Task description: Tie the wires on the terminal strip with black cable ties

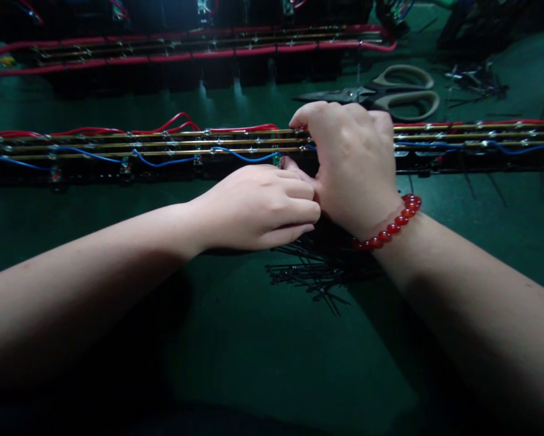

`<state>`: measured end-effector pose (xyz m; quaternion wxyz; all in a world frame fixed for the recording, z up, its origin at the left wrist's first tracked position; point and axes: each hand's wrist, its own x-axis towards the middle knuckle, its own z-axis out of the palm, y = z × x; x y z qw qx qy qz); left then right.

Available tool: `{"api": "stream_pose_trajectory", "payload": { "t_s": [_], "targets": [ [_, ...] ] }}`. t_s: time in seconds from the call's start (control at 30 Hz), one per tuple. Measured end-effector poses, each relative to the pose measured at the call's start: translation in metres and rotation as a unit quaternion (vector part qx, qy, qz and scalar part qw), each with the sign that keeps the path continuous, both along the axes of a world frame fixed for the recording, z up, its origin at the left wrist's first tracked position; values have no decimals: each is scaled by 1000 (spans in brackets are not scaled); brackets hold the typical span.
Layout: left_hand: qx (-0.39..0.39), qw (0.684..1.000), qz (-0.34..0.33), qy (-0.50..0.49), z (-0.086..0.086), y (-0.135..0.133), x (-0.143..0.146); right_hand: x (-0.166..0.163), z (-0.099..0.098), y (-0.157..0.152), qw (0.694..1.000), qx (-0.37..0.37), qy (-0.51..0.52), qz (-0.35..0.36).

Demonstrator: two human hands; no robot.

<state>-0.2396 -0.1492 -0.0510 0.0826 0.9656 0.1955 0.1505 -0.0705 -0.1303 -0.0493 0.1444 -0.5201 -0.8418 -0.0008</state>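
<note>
Straddling the brass-railed strip (235, 143) with your right hand (356, 157), fingers bent over its far edge; can't tell if it's pinching anything. Your left hand (272, 206) is half curled at the near edge, fingertips hidden, hold can't be told. Strip runs side to side on the green bench (299, 363), red wires (254, 128) far side, blue wires (158, 165) near. Scissors (367, 92) just beyond your right hand, dark thin sticks (294, 272) piled nearer you.
</note>
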Motion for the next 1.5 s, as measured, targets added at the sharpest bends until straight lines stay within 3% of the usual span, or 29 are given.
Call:
{"api": "stream_pose_trajectory", "payload": {
  "t_s": [0.33,1.5],
  "targets": [
    [5,1000,-6,-11,0,0,1,2,-4,1,999,37,11,9],
    [17,999,-16,-25,0,1,0,2,-3,0,999,38,-5,15]
  ]
}}
